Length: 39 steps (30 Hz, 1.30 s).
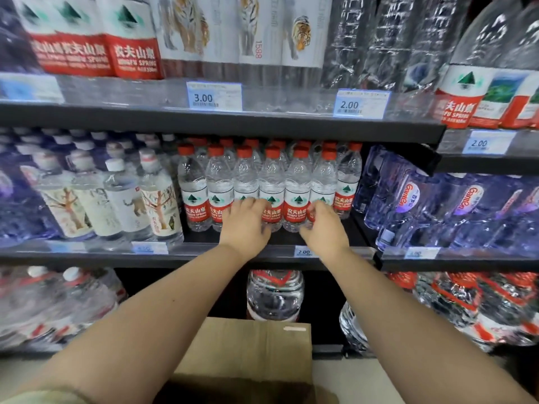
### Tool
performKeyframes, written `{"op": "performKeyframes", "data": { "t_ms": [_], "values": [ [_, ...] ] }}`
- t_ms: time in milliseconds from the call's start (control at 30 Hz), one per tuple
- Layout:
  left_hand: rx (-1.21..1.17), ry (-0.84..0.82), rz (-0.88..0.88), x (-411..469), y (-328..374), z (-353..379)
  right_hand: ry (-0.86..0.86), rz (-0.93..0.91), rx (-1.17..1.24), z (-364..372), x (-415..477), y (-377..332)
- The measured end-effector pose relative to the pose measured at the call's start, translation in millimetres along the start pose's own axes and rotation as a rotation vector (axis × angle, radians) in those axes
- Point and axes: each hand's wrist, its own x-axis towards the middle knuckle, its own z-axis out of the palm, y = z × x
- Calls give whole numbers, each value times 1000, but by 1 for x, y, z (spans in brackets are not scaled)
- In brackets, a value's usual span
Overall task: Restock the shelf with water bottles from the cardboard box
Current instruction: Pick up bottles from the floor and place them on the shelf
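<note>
- left hand [245, 223]: centre frame, back to camera, fingers curled over the label of the left bottle [246, 177], third in the front row. Holding it.
- right hand [323, 225]: just right of the left one and apart from it, fingers wrapped round the lower part of the right bottle [324, 179], sixth in the row. Holding it.
- red-cap bottle row [272, 182]: upright on the middle shelf [87, 255], centre frame, packed side by side, more red caps behind.
- both held bottles stand upright in that row; their bases are hidden by the hands, can't tell if they're lifted.
- cardboard box [248, 345]: bottom centre, below the forearms, flap up; inside not visible.
- price tag [302, 252] reads 2.00, on the shelf edge between the wrists.
- white-cap bottles [131, 199] touching the row on its left; blue bottles [437, 205] on the right, apart.
- big jug [274, 295] on the lower level, behind the box.
</note>
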Motion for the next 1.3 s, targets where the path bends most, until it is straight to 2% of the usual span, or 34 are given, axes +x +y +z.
{"op": "performKeyframes", "data": {
  "t_ms": [133,333,567,667,833,967,1067,1300],
  "values": [
    [144,36,-1,-30,-14,-50,-67,-215,-174,-15,-41,-53],
    [276,48,-32,-111,-66,-121,-126,-457,-248,-2,-120,-144],
    [360,123,-237,-245,-174,-186,-265,-654,-297,73,-210,-253],
    [426,76,-356,-310,-224,-200,-319,-741,-305,114,-250,-298],
    [470,-16,-518,-421,-297,-190,-508,-893,-451,187,-316,-358],
    [404,-115,-694,-486,-338,-169,-623,-965,-547,244,-360,-383],
    [362,-206,-773,-521,-363,-152,-690,-993,-617,285,-386,-389],
    [300,-387,-963,-599,-400,-80,-973,-1061,-784,379,-430,-368]
  ]
}}
